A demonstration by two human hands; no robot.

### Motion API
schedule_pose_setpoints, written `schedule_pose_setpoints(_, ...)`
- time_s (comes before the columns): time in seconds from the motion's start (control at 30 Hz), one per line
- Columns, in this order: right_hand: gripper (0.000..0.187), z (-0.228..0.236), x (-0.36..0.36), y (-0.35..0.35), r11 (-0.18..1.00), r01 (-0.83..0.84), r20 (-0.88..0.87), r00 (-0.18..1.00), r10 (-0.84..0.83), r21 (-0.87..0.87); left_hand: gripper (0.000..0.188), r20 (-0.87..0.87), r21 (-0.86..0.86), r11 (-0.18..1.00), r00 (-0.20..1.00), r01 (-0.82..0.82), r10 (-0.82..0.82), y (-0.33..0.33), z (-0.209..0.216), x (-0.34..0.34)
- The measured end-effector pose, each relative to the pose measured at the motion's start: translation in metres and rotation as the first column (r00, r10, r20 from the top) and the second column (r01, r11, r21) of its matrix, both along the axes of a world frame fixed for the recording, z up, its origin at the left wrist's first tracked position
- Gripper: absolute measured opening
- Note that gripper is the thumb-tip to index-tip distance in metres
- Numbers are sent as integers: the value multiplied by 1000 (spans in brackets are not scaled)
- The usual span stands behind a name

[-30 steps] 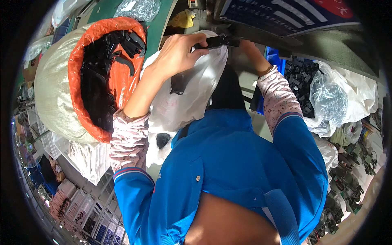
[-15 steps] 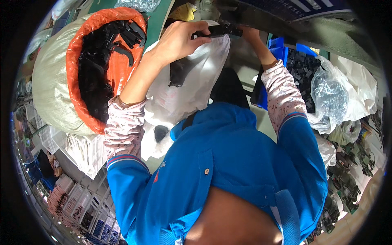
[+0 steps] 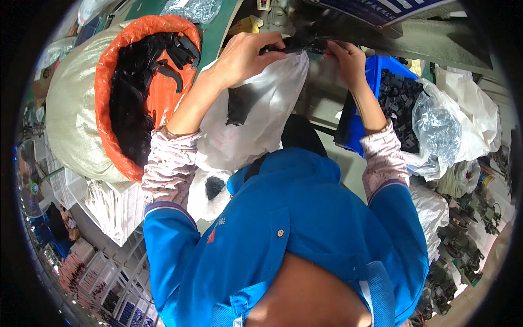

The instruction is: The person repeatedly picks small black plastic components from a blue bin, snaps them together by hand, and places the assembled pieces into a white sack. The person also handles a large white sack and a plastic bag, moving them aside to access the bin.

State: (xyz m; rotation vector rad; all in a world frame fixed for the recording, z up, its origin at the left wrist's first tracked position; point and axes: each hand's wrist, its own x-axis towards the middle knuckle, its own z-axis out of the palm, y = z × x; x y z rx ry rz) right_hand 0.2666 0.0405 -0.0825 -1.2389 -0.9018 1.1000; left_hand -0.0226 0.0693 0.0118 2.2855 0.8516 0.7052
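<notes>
My left hand (image 3: 248, 57) is closed round the left end of a long black plastic part (image 3: 297, 44), held level at the far middle. At its other end, the thumb and fingers of my right hand (image 3: 348, 59) pinch the tip; exactly what lies between them is partly hidden in shadow. Below the part hangs a white plastic bag (image 3: 261, 133) with a dark opening or dark contents showing in its side. Left of my left forearm stands a pale woven sack (image 3: 71, 109) with an orange lining, holding several curved black plastic parts (image 3: 182, 52).
A blue bin (image 3: 355, 139) of small black pieces (image 3: 395, 92) is on the right, with clear plastic bags (image 3: 438, 131) against it. Dark machine metal (image 3: 430, 32) and a blue sign plate (image 3: 376, 11) overhang the far side. A green table edge (image 3: 218, 27) runs behind the sack.
My right hand has come out from behind the machine and shows more fully, its wrist bent upward. The left hand keeps its grip on the black part. The view has shifted slightly.
</notes>
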Motion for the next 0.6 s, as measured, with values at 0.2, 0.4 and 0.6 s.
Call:
schedule_pose_setpoints(0.2,17,57,-50,-33,982,-96,-27,994,102,161,41,-58,238,956,985,171,-161,-35,-20,-57)
schedule_pose_setpoints(0.4,18,54,-61,-28,963,-69,218,976,12,259,27,-36,-189,927,946,-323,322,-72,-50,-125)
schedule_pose_setpoints(0.6,18,54,-62,-27,980,-32,397,917,-49,195,18,74,-583,552,638,-596,767,8,-145,-228)
